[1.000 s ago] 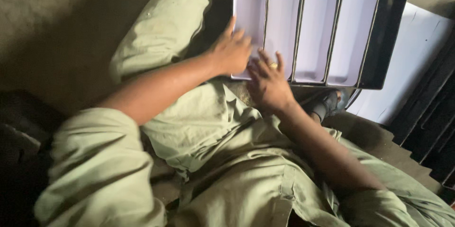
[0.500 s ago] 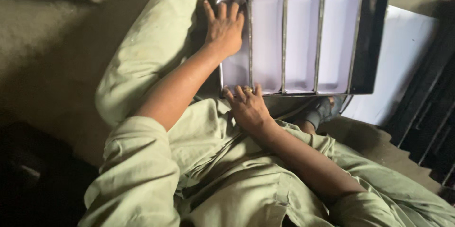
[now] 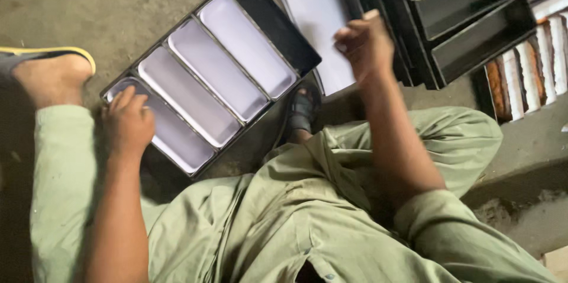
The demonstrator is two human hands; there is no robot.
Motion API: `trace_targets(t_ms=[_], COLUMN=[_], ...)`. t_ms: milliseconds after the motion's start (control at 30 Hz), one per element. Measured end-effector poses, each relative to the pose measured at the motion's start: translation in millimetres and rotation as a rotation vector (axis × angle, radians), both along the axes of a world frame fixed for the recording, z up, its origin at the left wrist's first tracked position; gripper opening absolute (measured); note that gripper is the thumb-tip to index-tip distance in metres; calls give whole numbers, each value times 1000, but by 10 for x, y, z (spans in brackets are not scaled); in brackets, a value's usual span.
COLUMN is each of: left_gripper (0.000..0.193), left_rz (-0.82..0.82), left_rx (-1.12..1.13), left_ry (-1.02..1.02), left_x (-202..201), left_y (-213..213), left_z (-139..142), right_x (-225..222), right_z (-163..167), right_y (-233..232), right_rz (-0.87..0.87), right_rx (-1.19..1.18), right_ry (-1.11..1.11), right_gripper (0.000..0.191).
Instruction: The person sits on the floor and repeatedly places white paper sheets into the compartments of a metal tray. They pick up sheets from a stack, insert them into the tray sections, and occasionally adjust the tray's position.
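Head view: left hand lies fingers loosely curled on the end compartment of a black four-slot baking tray, its troughs lined with smooth white paper, resting tilted on the rough concrete floor. Right hand is raised, fingers pinching the edge of a white paper sheet beside stacked dark metal trays, which crowd the tray's far corner.

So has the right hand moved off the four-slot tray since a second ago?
Yes. The right hand has left the tray and gone to the white sheets beyond its far end; the left hand remains on the tray.
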State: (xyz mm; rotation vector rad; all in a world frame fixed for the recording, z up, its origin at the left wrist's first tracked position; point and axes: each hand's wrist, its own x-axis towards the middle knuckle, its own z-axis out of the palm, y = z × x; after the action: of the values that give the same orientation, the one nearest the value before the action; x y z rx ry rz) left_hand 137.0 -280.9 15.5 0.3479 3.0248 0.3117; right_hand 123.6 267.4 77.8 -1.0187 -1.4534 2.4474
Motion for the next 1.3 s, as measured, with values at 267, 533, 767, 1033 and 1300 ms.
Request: trace_targets(t_ms=[267, 533, 767, 1033, 1300], left_gripper=[51, 35, 25, 17, 34], left_rz=[555, 628, 653, 595, 770], left_rx=[113, 466, 426, 414, 546], left_ry=[284, -102, -42, 65, 25], left_x=[384, 488, 424, 330, 186], left_y=[32, -207, -369, -375, -482], left_z=[-31, -364, -461, -452, -465], right_x=[-186, -159, -3, 159, 814], right_z=[-280, -176, -195, -354, -137], right_y=[1111, 631, 425, 331, -797], right_rz=[-80, -475, -515, -372, -162], right_rx=[-256, -422, -355, -445, -523], right_ry=[-178, -95, -63, 287, 40], right_gripper=[81, 57, 50, 36, 26])
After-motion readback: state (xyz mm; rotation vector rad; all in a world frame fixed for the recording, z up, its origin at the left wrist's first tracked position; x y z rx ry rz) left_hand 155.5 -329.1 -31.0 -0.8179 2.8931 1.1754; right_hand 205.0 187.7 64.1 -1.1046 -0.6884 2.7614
